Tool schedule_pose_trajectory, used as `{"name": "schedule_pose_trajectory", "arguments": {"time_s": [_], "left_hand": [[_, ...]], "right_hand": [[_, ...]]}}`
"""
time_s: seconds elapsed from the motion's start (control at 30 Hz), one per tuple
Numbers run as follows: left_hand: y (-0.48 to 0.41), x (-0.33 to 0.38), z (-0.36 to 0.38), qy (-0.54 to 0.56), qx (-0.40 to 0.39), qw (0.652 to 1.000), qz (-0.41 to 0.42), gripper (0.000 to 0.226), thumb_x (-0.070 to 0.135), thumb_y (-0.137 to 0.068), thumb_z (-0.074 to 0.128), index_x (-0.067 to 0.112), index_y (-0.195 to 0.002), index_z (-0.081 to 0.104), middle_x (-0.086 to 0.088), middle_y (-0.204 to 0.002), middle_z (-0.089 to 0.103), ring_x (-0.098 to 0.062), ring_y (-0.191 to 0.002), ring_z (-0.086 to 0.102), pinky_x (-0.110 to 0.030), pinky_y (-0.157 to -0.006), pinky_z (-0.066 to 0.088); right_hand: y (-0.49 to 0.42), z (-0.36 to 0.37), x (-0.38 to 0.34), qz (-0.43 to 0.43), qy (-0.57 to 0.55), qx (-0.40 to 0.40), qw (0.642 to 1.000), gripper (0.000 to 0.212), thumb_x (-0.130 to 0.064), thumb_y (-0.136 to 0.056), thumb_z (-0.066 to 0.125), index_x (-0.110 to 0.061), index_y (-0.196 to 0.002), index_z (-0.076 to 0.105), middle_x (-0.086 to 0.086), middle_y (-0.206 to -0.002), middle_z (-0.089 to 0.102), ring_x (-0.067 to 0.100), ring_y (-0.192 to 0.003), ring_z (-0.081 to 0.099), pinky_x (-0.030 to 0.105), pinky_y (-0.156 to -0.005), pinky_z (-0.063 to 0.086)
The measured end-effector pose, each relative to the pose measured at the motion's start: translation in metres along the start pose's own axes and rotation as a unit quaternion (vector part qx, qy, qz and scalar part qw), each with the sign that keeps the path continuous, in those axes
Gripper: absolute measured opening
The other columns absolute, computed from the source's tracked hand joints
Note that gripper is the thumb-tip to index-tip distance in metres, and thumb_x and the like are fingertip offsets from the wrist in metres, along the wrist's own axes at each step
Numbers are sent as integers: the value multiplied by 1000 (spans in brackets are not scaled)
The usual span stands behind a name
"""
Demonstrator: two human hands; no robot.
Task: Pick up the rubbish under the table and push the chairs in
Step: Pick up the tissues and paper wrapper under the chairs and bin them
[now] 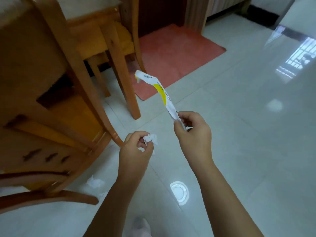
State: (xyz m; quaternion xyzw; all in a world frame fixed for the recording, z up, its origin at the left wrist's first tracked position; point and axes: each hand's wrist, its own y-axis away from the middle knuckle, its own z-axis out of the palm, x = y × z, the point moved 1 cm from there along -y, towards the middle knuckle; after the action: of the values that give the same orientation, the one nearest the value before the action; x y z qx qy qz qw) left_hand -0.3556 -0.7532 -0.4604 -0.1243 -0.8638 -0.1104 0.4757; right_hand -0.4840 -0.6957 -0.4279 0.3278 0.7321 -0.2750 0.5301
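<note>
Two hands were busy: the left hand (136, 148) curled round a tissue wad (150, 138), the right hand (192, 132) pinching a long wrapper (161, 94); grabbing the seven-o'clock floor scrap (94, 183) could spill either.

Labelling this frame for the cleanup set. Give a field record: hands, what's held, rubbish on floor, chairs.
left hand: grips crumpled tissue
right hand: pinches white-and-yellow wrapper by its lower end
rubbish on floor: crumpled paper beside the chair's leg
chairs: wooden chair at left, pushed-in state unclear
floor: glossy pale tiles, red mat beyond
</note>
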Motion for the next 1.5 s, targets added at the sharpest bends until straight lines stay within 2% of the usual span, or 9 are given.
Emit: {"name": "schedule_pose_trajectory", "arguments": {"time_s": [0.17, 0.3, 0.47, 0.6, 0.8, 1.0, 1.17, 1.37, 1.5], "left_hand": [[27, 97, -45, 26, 8, 999, -19, 14, 16, -86, 62, 26, -95, 59, 0, -102, 61, -5, -80, 58, -12, -62, 50], [41, 178, -88, 39, 46, 998, 34, 20, 16, -86, 63, 34, -84, 55, 8, -92, 56, 16, -77, 50, -2, -56, 42], [64, 258, -126, 50, 73, 990, 110, 16, 12, -84, 64, 27, -87, 62, 9, -91, 54, 4, -80, 51, -19, -63, 48], [88, 295, -143, 83, 75, 984, 142, 13, 9, -83, 64, 19, -91, 65, 1, -94, 57, 3, -73, 54, -10, -59, 45], [131, 320, -157, 92, 76, 983, 137, 16, 11, -83, 65, 25, -92, 62, 2, -95, 59, 5, -77, 53, -5, -59, 44], [173, 324, -174, 92, 103, 982, 129, 13, 12, -83, 66, 23, -89, 64, 2, -92, 59, 3, -74, 52, -6, -56, 41], [203, 322, -203, 75, 115, 984, 115, 30, 10, -85, 63, 38, -82, 54, 8, -93, 56, 11, -79, 49, -3, -59, 42], [240, 306, -245, 65, 155, 981, 93, 32, 14, -84, 63, 43, -79, 52, 9, -92, 56, -7, -78, 52, -7, -52, 43], [266, 286, -277, 62, 191, 977, 66, 22, 14, -84, 64, 34, -90, 57, 8, -93, 57, -3, -77, 53, -4, -57, 41]], "right_hand": [[8, -47, -108, -14, -5, 3, 1000, 22, -3, -81, 59, -25, -85, 59, -3, -85, 58, -6, -71, 50, 4, -57, 37], [16, -89, -179, -39, 19, 4, 999, 22, -2, -80, 59, -24, -84, 59, 0, -88, 60, -8, -71, 50, 3, -60, 37], [33, -135, -245, -66, 30, 19, 997, 24, -2, -79, 59, -25, -84, 59, 1, -87, 60, -8, -71, 51, 3, -58, 38], [47, -164, -276, -84, 44, 30, 995, 24, -2, -79, 59, -24, -86, 60, -2, -86, 60, -10, -75, 51, 1, -60, 37], [72, -197, -304, -110, 68, 22, 991, 21, -1, -79, 58, -21, -87, 62, -9, -82, 56, -13, -74, 49, 0, -60, 36], [101, -207, -322, -152, 90, -26, 984, 20, -2, -79, 60, -16, -92, 65, -3, -85, 58, -14, -76, 48, -1, -61, 35], [126, -200, -336, -175, 74, -66, 980, 22, -2, -79, 62, -24, -84, 62, -2, -82, 59, -9, -74, 50, 2, -59, 37], [163, -174, -352, -196, 48, -118, 972, 23, -5, -79, 63, -27, -81, 60, -4, -80, 59, -8, -74, 52, 3, -59, 37], [195, -155, -366, -218, 45, -149, 963, 19, -1, -78, 63, -19, -87, 65, -3, -83, 60, -6, -76, 52, 2, -59, 37]]}}
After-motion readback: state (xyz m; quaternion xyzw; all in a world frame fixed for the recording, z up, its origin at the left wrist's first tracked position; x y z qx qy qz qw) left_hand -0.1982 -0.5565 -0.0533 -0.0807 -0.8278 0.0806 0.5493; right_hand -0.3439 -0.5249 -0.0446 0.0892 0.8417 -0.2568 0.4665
